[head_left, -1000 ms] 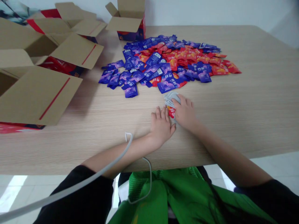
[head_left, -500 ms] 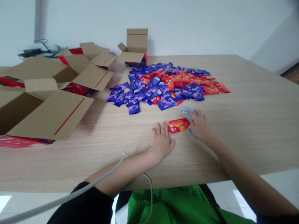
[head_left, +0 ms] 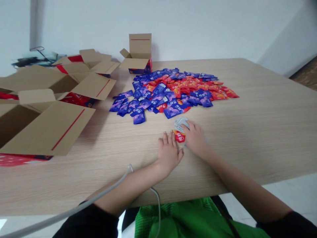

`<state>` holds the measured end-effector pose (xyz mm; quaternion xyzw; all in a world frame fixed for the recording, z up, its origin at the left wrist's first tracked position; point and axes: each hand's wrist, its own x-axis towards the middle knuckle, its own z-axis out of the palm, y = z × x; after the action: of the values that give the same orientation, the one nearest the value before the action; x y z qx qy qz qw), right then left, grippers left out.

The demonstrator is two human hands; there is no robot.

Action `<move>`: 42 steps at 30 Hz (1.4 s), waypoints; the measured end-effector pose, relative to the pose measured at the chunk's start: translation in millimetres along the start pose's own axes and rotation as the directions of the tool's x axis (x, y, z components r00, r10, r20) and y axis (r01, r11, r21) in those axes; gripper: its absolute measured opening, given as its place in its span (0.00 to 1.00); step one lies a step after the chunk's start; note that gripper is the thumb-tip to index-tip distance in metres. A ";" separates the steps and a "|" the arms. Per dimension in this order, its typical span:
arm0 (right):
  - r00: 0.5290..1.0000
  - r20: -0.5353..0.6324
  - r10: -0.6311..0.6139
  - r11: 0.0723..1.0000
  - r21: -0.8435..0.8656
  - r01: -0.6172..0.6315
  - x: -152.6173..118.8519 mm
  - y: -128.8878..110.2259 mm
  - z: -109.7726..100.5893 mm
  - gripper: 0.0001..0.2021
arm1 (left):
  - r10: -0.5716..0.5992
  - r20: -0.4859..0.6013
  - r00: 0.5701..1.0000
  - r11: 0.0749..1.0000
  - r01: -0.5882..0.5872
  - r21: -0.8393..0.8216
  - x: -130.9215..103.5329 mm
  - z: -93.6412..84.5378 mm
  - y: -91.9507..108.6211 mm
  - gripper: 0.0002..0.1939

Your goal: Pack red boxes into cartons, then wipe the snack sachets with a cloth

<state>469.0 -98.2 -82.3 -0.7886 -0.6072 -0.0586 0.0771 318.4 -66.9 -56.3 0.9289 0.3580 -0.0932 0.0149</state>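
Note:
My left hand [head_left: 169, 152] lies flat on the table with its fingers stretched out, the fingertips at the left edge of a red and orange sachet [head_left: 180, 137]. Closed on a crumpled light grey cloth [head_left: 181, 124], my right hand [head_left: 195, 138] presses it onto that sachet. Cloth and hand cover much of the sachet; its left part with white lettering still shows. Beyond both hands spreads a heap of purple sachets [head_left: 173, 109] mixed with red sachets [head_left: 183, 85].
Open cardboard boxes [head_left: 74, 127] stand along the left side, and a smaller open box [head_left: 140, 62] is at the back by the wall. A grey cable [head_left: 109, 188] runs over my left forearm. The table's front edge is close to my body.
My right hand has slid the cloth leftward along the red sachet, toward my left hand. The left hand has stayed flat at the sachet's left edge. The view has shifted slightly.

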 end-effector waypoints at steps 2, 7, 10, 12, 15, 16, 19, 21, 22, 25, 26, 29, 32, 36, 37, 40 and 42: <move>0.997 -0.006 0.074 0.997 -0.028 -0.074 -5.3 16.3 1.6 0.25 | 0.000 -0.001 1.000 1.000 0.000 -0.004 0.2 0.7 0.0 0.40; 0.991 0.018 0.131 0.991 -0.031 -0.130 -9.3 52.8 3.8 0.27 | 0.002 0.002 1.000 1.000 -0.002 -0.006 -0.1 0.3 -0.5 0.40; 0.993 0.022 0.118 0.993 0.022 -0.118 0.1 58.9 -3.7 0.26 | 0.001 -0.015 1.000 1.000 -0.001 -0.007 -0.3 1.3 -0.8 0.40; 0.995 -0.010 0.098 0.992 0.082 -0.097 8.1 49.5 -11.5 0.26 | -0.001 -0.030 1.000 1.000 0.001 -0.007 -0.4 2.5 -0.8 0.40; 0.999 -0.040 0.031 0.986 0.168 -0.024 16.5 18.1 -18.7 0.28 | 0.001 -0.039 0.999 1.000 -0.001 -0.007 -0.5 3.5 -0.8 0.39; 0.999 -0.033 -0.001 0.983 0.185 0.007 17.6 6.1 -18.7 0.28 | 0.003 -0.036 0.999 1.000 -0.003 -0.008 -0.6 3.2 -0.8 0.39; 0.996 0.005 -0.086 0.981 0.173 0.083 16.8 -22.6 -12.8 0.24 | 0.008 -0.013 1.000 1.000 -0.008 -0.011 -0.7 0.5 -0.8 0.39; 0.993 0.017 -0.113 0.985 0.137 0.110 14.6 -30.4 -7.6 0.23 | 0.013 0.004 1.000 1.000 -0.013 -0.010 -0.4 -2.0 -0.7 0.39; 0.993 0.017 -0.115 0.987 0.117 0.113 13.5 -31.0 -5.6 0.23 | 0.014 0.010 1.000 1.000 -0.014 -0.006 -0.2 -3.1 -0.7 0.39; 0.996 0.006 -0.085 0.995 0.060 0.085 11.4 -24.6 -2.9 0.23 | 0.012 0.013 1.000 1.000 -0.012 0.009 0.2 -4.2 -0.3 0.39; 0.998 0.002 -0.068 0.997 0.041 0.068 11.0 -21.3 -2.8 0.23 | 0.011 0.011 1.000 1.000 -0.012 0.013 0.3 -3.9 -0.2 0.39; 1.000 -0.006 -0.020 1.000 -0.011 0.020 9.5 -11.3 -3.1 0.24 | 0.007 0.002 1.000 1.000 -0.007 0.017 0.2 -2.0 -0.1 0.39; 0.999 -0.020 0.038 0.998 -0.048 -0.039 5.6 0.1 -2.2 0.25 | 0.004 -0.007 1.000 1.000 -0.004 0.012 0.3 0.0 -0.1 0.40; 0.993 0.003 0.117 0.992 -0.046 -0.117 -2.2 21.5 -0.5 0.26 | 0.005 -0.012 1.000 1.000 -0.005 0.002 0.8 1.8 -0.3 0.40; 0.992 0.020 0.123 0.992 -0.041 -0.122 -3.7 27.6 -0.5 0.26 | 0.006 -0.012 1.000 1.000 -0.006 0.001 0.9 2.1 -0.3 0.40; 0.991 0.074 0.109 0.994 -0.033 -0.107 -3.7 44.1 -3.0 0.27 | 0.012 -0.018 1.000 1.000 -0.012 -0.003 0.9 2.6 -0.3 0.40; 0.989 0.098 0.110 0.994 -0.015 -0.109 1.1 49.4 -7.5 0.27 | 0.012 -0.025 1.000 1.000 -0.012 -0.005 0.7 2.7 -0.1 0.40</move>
<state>517.0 -110.9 -77.2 -0.8231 -0.5656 -0.0184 0.0464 318.4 -66.6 -59.1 0.9322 0.3527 -0.0806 0.0132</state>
